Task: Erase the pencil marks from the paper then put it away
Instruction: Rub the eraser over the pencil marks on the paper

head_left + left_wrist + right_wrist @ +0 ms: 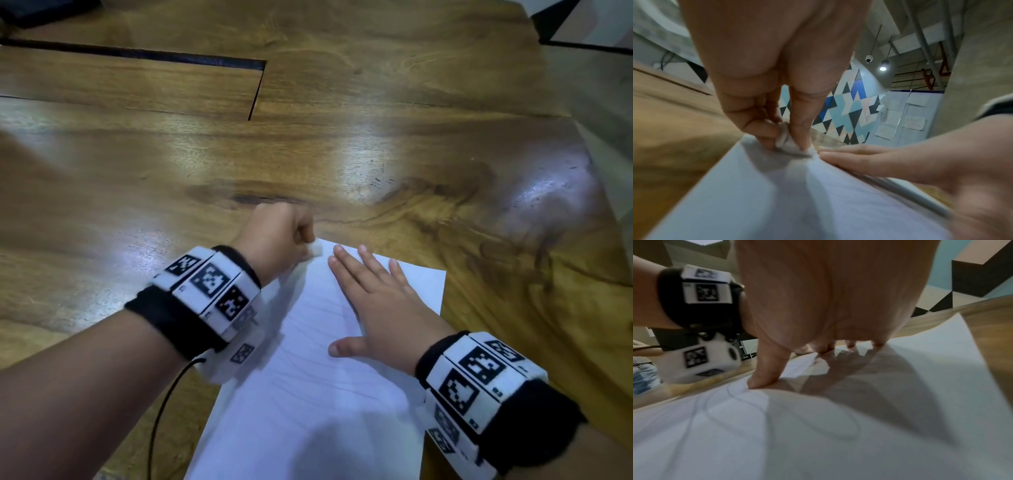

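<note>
A white sheet of paper (308, 394) lies on the wooden table (308, 154), with faint curved pencil lines (748, 404) across its middle. My left hand (277, 236) pinches a small white eraser (317, 247) between thumb and fingers and holds it down on the paper's far left corner; the left wrist view shows the eraser (785, 138) touching the sheet (797, 203). My right hand (373, 301) lies flat on the paper with fingers spread and straight, thumb (766, 369) pressed to the sheet (879, 434).
A dark slot (253, 99) cuts into the table's far left part. The table's right edge (596, 164) runs close beside the paper. A black cable (161, 411) hangs from my left wristband. A dark object (37, 10) sits at the far left corner.
</note>
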Action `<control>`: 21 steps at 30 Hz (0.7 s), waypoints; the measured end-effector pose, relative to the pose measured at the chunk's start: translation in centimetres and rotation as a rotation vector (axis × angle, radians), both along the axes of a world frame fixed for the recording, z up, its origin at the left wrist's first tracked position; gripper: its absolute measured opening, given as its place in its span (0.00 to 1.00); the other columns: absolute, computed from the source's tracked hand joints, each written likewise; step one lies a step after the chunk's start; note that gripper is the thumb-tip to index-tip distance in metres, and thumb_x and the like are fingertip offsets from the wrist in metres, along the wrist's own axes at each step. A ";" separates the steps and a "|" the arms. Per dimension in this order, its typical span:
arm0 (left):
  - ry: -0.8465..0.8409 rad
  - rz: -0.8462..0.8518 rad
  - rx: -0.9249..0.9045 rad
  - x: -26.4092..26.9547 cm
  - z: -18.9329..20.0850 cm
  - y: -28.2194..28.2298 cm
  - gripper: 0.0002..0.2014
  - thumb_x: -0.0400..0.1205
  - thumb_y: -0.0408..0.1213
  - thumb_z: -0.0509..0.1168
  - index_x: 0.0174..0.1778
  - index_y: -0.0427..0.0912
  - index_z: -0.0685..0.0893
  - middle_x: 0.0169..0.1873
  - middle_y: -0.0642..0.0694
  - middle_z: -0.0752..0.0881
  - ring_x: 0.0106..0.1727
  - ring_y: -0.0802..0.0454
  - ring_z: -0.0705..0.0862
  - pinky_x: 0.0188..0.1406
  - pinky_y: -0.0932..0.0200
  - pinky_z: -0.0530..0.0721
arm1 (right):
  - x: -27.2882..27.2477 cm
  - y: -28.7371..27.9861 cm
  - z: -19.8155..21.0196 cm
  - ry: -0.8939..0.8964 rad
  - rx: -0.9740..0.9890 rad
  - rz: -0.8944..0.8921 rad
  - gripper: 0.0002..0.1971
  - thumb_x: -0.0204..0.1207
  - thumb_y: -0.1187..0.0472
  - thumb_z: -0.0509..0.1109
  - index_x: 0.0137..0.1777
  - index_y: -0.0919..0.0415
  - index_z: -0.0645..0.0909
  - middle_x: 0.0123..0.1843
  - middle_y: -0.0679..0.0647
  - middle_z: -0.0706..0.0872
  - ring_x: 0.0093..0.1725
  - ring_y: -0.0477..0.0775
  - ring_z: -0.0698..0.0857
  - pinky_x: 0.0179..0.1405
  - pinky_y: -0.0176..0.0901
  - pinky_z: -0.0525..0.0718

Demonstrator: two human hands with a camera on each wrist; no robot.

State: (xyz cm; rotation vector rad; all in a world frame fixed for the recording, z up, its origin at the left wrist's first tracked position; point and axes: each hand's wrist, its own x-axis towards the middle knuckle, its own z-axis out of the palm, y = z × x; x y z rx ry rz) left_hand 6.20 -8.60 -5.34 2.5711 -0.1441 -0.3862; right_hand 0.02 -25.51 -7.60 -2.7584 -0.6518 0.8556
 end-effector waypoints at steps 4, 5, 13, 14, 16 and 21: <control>0.116 -0.080 0.002 -1.9 -0.1 1.2 0.09 0.68 0.38 0.76 0.26 0.49 0.82 0.26 0.51 0.83 0.29 0.57 0.78 0.23 0.75 0.69 | 0.0 0.0 0.0 -0.005 0.003 -0.009 0.56 0.69 0.32 0.66 0.81 0.49 0.27 0.80 0.38 0.24 0.79 0.46 0.24 0.80 0.54 0.29; 0.083 -0.057 -0.012 -1.6 -0.1 1.1 0.08 0.68 0.37 0.76 0.27 0.48 0.82 0.25 0.52 0.83 0.28 0.59 0.77 0.22 0.76 0.69 | 0.0 0.0 0.0 -0.008 0.003 -0.007 0.56 0.69 0.32 0.66 0.81 0.49 0.27 0.80 0.38 0.24 0.79 0.46 0.24 0.79 0.53 0.29; 0.068 -0.154 0.053 -1.5 0.0 1.1 0.06 0.70 0.34 0.74 0.30 0.45 0.84 0.27 0.49 0.83 0.30 0.55 0.76 0.24 0.77 0.67 | 0.0 0.1 0.0 -0.015 0.001 -0.003 0.57 0.68 0.32 0.66 0.80 0.49 0.27 0.80 0.38 0.25 0.78 0.44 0.24 0.79 0.52 0.29; 0.111 -0.169 0.046 -1.8 0.1 1.3 0.07 0.69 0.36 0.75 0.29 0.46 0.83 0.28 0.49 0.83 0.30 0.55 0.77 0.25 0.74 0.68 | 0.0 0.1 0.1 -0.013 0.001 -0.003 0.57 0.68 0.32 0.66 0.80 0.49 0.27 0.80 0.38 0.25 0.79 0.45 0.24 0.79 0.52 0.29; 0.097 -0.117 0.008 -1.1 0.3 1.1 0.05 0.69 0.37 0.75 0.32 0.45 0.84 0.28 0.49 0.82 0.32 0.54 0.78 0.27 0.72 0.70 | 0.0 0.1 0.1 -0.013 -0.001 0.000 0.57 0.69 0.31 0.66 0.80 0.49 0.26 0.80 0.38 0.24 0.79 0.45 0.24 0.79 0.52 0.28; -0.016 -0.073 0.007 0.3 0.0 0.1 0.03 0.70 0.32 0.73 0.36 0.40 0.84 0.28 0.50 0.81 0.32 0.53 0.77 0.26 0.80 0.69 | 0.0 0.1 0.0 -0.010 -0.002 -0.002 0.57 0.69 0.32 0.66 0.80 0.49 0.26 0.80 0.38 0.24 0.79 0.45 0.24 0.79 0.52 0.28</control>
